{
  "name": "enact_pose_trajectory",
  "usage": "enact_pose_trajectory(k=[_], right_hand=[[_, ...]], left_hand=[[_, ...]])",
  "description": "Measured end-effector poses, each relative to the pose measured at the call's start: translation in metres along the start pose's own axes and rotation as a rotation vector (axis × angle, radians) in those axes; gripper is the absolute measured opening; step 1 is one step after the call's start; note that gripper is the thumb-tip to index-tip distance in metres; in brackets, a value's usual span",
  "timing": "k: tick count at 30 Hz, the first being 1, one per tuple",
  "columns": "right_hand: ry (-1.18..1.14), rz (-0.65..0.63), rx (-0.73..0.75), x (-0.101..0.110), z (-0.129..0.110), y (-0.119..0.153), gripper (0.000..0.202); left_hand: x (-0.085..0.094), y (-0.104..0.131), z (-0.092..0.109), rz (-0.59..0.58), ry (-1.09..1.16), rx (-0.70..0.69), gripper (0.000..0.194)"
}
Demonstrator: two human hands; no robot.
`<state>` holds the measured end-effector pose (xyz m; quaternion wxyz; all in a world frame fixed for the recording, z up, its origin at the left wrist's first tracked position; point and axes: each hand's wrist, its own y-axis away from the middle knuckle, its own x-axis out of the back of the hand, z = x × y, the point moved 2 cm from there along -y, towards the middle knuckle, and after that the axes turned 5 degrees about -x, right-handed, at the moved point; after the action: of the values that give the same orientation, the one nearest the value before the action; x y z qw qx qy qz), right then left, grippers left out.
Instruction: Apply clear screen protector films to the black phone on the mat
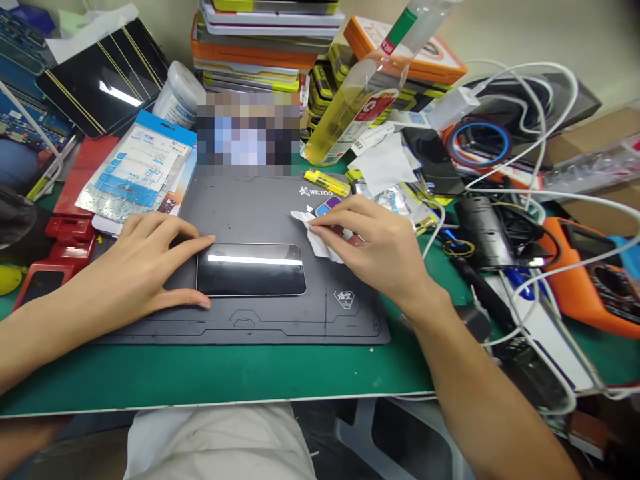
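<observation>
Head view. Phone [250,275] lies flat on the grey mat [270,223], left of its middle-right, long side running across the view, dark glass up, a bright strip of light reflected along it. Mat sits on the green counter [225,373], its near edge short of the counter's front edge.

Left hand [143,267] at the phone's left end. Grip clamped on that end: forefinger at the far corner, thumb at the near corner, other fingers folded back.

Right hand [383,247] beyond the phone's right end, apart from it. Grip together, thumb and forefinger pinching a crumpled white tissue [320,245]; its lower part hangs below the fingertips. Whether the tissue touches the mat, cannot tell.

Behind the tissue, a yellow tube [326,183] on the mat's far right part. Farther back, a bottle [345,113] of yellow liquid, slanting in the view, and a stack of boxes [270,40]. Beyond the left hand, a clear and blue pouch [135,167], with a white tub [179,97] behind it. Far right, an orange meter [595,273] among white cables [543,100]. Patch behind the mat is pixelated; contents unreadable.
</observation>
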<state>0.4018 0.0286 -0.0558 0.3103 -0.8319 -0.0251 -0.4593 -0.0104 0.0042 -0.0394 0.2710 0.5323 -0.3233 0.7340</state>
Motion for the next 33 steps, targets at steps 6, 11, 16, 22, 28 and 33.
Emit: enact_pose_trajectory(k=[6,11,16,22,28,33], right_hand=[[-0.104,-0.073,0.221,-0.002,-0.023,-0.001,0.016],[-0.026,-0.142,0.331,0.007,-0.034,0.004,0.022],[-0.051,-0.162,0.428,0.009,-0.04,0.009,0.033],[-0.088,-0.19,0.345,0.001,-0.036,0.013,0.044],[-0.091,-0.18,0.389,-0.008,-0.044,0.016,0.05],[-0.072,-0.292,0.373,-0.018,-0.055,0.013,0.056]], left_hand=[[0.0,-0.004,0.003,0.005,-0.045,-0.028,0.101],[0.001,-0.004,0.004,0.0,-0.025,-0.006,0.1],[0.0,-0.002,0.002,0.036,0.035,0.005,0.092],[-0.004,-0.002,0.001,0.041,0.073,0.032,0.093],[-0.01,-0.003,-0.001,0.035,0.082,0.013,0.09],[-0.012,-0.003,-0.001,0.022,0.07,-0.001,0.088]])
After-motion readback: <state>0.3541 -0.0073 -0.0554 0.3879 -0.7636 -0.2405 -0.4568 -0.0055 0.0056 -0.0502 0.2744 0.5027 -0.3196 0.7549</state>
